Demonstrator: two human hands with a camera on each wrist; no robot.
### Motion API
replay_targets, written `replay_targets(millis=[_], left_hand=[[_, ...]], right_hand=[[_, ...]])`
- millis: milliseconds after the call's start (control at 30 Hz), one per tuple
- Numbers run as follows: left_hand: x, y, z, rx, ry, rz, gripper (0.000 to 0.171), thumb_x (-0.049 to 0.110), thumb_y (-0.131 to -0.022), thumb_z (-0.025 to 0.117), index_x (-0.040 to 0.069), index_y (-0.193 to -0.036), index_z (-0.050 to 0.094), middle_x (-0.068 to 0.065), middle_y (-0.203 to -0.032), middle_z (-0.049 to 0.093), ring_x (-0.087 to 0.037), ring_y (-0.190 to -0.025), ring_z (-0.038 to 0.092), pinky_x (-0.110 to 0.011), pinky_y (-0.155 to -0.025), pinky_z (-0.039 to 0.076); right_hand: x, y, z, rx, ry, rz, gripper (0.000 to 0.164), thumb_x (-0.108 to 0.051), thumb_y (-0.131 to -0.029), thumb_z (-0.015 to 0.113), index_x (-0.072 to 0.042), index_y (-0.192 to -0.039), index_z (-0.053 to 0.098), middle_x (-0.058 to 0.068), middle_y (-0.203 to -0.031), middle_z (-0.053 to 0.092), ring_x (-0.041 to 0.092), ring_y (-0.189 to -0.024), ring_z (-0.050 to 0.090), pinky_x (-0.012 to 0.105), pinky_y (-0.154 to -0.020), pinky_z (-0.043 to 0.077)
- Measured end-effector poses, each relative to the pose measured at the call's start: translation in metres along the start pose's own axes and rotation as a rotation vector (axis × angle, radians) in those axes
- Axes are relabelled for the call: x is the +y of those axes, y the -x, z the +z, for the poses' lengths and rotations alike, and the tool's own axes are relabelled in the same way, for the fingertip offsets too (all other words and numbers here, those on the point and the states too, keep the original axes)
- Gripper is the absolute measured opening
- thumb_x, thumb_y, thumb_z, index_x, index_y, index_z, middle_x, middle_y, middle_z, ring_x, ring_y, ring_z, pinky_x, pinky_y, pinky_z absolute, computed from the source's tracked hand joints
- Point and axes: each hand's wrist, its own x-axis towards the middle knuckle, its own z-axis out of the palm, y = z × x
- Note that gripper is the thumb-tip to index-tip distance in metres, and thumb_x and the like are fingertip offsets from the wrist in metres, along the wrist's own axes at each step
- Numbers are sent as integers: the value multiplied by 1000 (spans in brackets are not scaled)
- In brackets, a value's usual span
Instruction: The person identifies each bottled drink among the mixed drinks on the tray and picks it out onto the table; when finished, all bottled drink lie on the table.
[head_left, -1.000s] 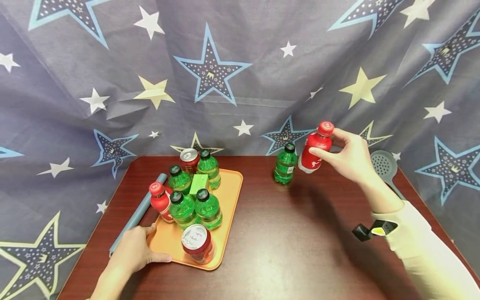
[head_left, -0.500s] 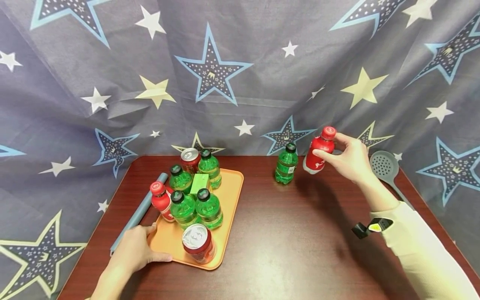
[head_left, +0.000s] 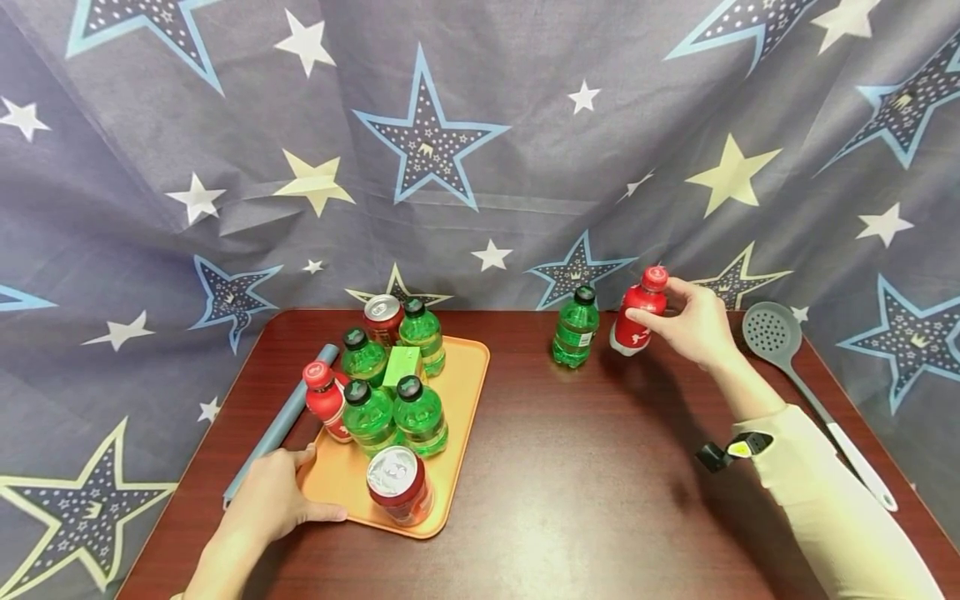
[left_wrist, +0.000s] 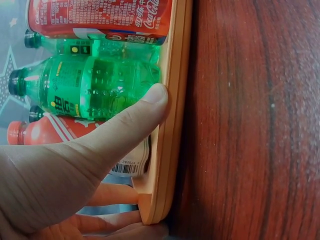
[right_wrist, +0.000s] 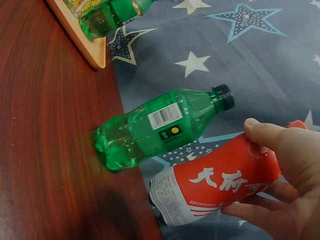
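Observation:
My right hand (head_left: pixel 693 325) grips a red soda bottle (right_wrist: pixel 220 177) around its upper part, thumb on one side and fingers on the other. The bottle is nearly upright, its base close over the table at the back right. Just left of it stands a green soda bottle (head_left: pixel 576 329) with a black cap. My left hand (head_left: pixel 270 500) holds the near left corner of an orange tray (head_left: pixel 345 500), the thumb lying at the front rim in the left wrist view. On the tray are several green bottles (head_left: pixel 420 417), another red bottle (head_left: pixel 327 404) and a cola can (head_left: pixel 401 492).
A second can (head_left: pixel 382 317) and a light green box (head_left: pixel 403 367) also sit on the tray. A blue-grey rod-like roll (head_left: pixel 281 425) lies along its left side. A grey slotted skimmer (head_left: pixel 772 329) with a white handle end lies at the right. Star-patterned cloth (head_left: pixel 480 150) hangs behind the table.
My right hand has lowered the red bottle toward the table, tilting it more upright. More of the skimmer's handle shows now. The left hand and the tray stay in place.

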Motion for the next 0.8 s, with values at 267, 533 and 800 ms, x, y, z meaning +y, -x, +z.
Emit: replay_targets(millis=[267,533,800], left_hand=[[1,0,0,-5,-3,-5,118,61,-53,101,-14,-136,64,-33,-130,70,-52,-116,68,-62,-97,57],[1,1,-1,0,-2,-4,119,61,-52,102,-13,-137,64,-33,-130,70,-52,-116,68,-62,-97,57],[2,0,-1,8,-19,17,117,61,-51,102,-15,-133,66,-33,-126,72,-53,-114,68,-63,-97,57]], right_hand=[[9,0,13,7,21,-29,50,-24,-83,93,-6,-126,76,19,-110,80,-25,-81,57,6,-74,47],[15,-1,22,-35,8,-3,50,-25,-83,94,-5,-125,76,19,-108,81,-22,-80,59,6,-72,47],[20,2,26,-93,-4,35,52,-27,-83,93,-5,-127,74,19,-112,81,-20,-82,60,5,-73,49]])
